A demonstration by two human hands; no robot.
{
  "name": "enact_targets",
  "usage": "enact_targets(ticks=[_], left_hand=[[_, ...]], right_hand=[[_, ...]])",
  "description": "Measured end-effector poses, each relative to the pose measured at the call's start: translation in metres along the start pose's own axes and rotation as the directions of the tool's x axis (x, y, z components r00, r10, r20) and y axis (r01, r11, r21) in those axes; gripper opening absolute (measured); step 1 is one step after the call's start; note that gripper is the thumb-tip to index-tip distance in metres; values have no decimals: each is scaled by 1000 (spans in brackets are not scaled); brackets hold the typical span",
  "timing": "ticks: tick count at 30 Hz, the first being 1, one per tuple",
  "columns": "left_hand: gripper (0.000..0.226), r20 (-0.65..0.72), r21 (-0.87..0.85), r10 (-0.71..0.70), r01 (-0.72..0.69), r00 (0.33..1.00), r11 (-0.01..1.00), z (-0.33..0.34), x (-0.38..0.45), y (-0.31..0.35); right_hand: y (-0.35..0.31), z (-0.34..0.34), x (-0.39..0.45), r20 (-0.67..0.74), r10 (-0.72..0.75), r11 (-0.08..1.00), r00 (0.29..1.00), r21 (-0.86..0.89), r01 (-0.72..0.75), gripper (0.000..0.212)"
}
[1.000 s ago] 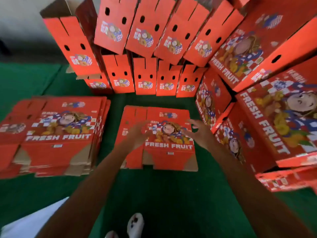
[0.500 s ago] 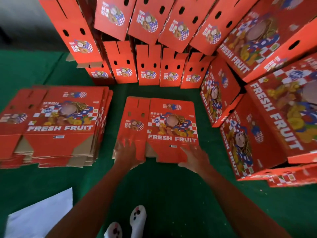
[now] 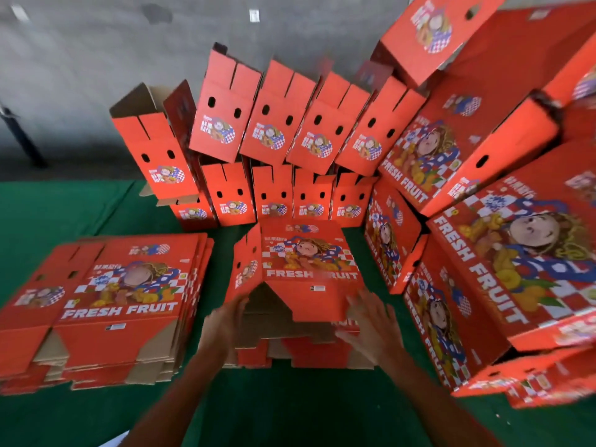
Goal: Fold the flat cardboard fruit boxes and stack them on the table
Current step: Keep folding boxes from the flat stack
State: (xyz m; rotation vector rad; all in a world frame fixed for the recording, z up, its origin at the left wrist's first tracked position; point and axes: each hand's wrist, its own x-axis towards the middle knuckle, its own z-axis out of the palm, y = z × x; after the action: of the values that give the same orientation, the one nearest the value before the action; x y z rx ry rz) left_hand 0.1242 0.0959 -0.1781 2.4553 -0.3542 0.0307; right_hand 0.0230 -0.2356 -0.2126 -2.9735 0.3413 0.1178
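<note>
Step in hand: opening one flat blank into a tube. The top box [image 3: 306, 262] of the small centre pile [image 3: 290, 350] is lifted at its near edge and partly sprung open, its printed panel tilted toward the camera and a side panel hinged down on the left. The left hand [image 3: 225, 321] holds the near left corner, fingers curled under the edge. The right hand [image 3: 371, 321] lies against the near right edge with fingers spread; motion blur makes it unclear whether it grips or only presses. The pile rests on the green table [image 3: 290, 408], between the larger flat stack [image 3: 106, 311] and the erected boxes [image 3: 277, 137]. The next move probably calls for squaring the tube, then folding in the bottom flaps
</note>
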Motion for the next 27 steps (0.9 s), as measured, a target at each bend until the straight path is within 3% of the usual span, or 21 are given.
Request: enact_targets(ticks=[4,7,10,13,16,19,23,25,27], left_hand=[[21,-15,-372,-97,85,995,924,-37,25,44],[22,39,-640,1,25,999,768,-62,33,73],[28,66,-802,-9,59,998,595,-90,32,91],[31,4,-823,-6,7,1000,567,-113,34,96],[31,16,-880,2,13,1000,475,-124,35,105],[31,45,-927,-23,50,999,371,-129,40,107],[41,156,-959,-57,165,986,232,-120,47,91],[40,174,-975,-89,184,981,123,-113,50,82],[37,200,-980,-147,199,969,-18,-106,52,72]], right_hand=[[-8,-65,24,-232,169,925,958,372,-74,79],[-12,-112,42,-324,255,851,911,523,-52,67],[0,-149,53,-357,322,763,877,646,-17,67],[15,-177,59,-217,363,563,906,826,-27,43],[26,-198,57,-34,349,327,936,941,-87,17],[30,-215,48,161,295,253,942,937,-239,16],[35,-222,41,414,184,67,891,900,-432,31],[37,-218,39,479,199,77,855,862,-501,30],[41,-208,40,445,307,252,841,815,-523,26]])
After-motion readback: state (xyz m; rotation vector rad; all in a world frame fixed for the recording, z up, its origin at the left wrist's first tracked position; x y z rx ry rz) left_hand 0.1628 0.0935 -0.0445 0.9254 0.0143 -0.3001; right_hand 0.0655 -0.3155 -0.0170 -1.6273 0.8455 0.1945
